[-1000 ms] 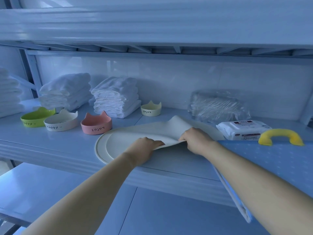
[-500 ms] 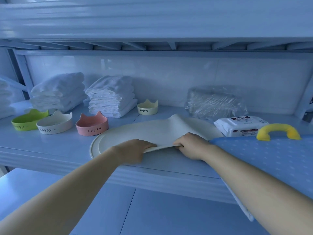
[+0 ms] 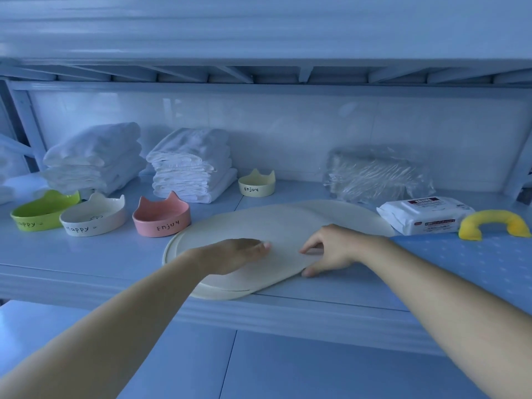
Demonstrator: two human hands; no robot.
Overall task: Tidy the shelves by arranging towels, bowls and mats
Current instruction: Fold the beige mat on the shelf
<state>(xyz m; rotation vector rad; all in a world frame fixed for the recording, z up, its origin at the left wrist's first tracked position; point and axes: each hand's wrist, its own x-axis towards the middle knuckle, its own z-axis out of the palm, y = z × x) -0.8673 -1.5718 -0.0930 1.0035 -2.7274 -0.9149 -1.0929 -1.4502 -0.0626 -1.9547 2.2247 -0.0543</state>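
Both grips hold nothing: left grip (image 3: 233, 251) lies flat on the mat (image 3: 273, 223), right grip (image 3: 335, 249) touches its 3 o'clock edge. We should smooth it gently.

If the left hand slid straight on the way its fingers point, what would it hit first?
Most likely the right hand: the left hand lies flat on the cream mat, fingertips aimed at it across a bare stretch of mat.
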